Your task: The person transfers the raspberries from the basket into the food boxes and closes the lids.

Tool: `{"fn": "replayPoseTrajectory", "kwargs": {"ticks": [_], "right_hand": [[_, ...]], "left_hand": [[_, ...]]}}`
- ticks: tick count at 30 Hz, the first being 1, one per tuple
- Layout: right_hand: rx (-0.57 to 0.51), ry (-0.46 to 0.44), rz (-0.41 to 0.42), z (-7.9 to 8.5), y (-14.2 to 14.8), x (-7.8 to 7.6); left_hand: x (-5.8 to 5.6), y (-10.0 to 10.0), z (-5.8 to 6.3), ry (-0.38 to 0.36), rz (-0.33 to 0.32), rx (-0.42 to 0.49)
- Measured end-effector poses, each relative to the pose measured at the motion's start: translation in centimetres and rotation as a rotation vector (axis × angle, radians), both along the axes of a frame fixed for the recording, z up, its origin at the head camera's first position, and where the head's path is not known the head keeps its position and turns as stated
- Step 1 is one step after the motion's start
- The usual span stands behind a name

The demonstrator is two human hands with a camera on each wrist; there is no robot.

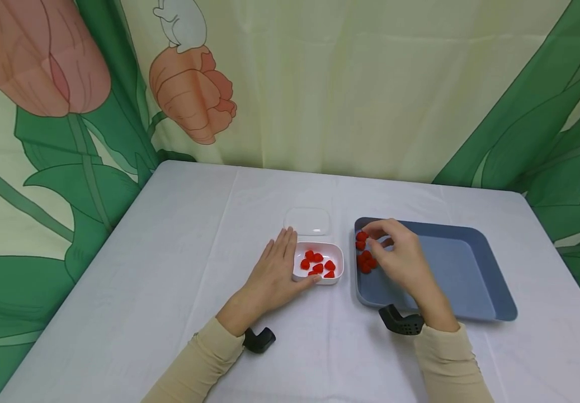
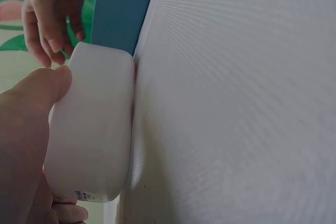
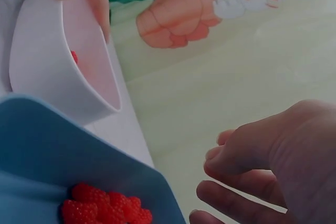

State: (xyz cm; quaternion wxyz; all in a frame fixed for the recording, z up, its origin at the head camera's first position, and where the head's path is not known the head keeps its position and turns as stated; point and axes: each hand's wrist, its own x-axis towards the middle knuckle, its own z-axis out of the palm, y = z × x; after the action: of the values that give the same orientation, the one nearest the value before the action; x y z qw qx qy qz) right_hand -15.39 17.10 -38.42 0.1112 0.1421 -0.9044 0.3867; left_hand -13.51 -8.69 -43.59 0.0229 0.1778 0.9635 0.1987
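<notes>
On the bench: a white cloth-covered bench (image 1: 169,291) stands before a curtain printed with tulips and green leaves.
Left hand: the left hand (image 1: 278,273) lies with fingers nearly straight against the left side of a small white rounded-rectangle plastic box (image 1: 337,264), thumb at its near edge, seemingly to steady it.
White box contents: several small red raspberry-like berries (image 1: 317,264) lie loose inside, filling only part of it.
Lid: a clear plastic lid (image 1: 308,221) lies flat just behind the box, leaving it open.
Right hand: the right hand (image 1: 399,256) hovers over the left end of a blue rectangular plastic tray (image 1: 471,268), fingers curled loosely above the fruit; whether it pinches one I cannot tell.
Tray contents: a cluster of red berries (image 3: 105,208) sits in the corner nearest the box; the rest is bare.
Layout: box and tray sit just beside each other.
</notes>
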Motion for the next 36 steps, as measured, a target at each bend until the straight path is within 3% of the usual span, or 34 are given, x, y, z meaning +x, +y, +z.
{"fn": "replayPoseTrajectory", "kwargs": {"ticks": [16,36], "right_hand": [[0.134,-0.153,-0.025,-1.5,0.6,-0.6],[0.183,-0.222,-0.023,-2.3,0.4,-1.0]], "left_hand": [[0.0,0.0,0.0,-0.015,0.003,0.001],[0.0,-0.1,0.0,-0.006,0.000,-0.001]]}}
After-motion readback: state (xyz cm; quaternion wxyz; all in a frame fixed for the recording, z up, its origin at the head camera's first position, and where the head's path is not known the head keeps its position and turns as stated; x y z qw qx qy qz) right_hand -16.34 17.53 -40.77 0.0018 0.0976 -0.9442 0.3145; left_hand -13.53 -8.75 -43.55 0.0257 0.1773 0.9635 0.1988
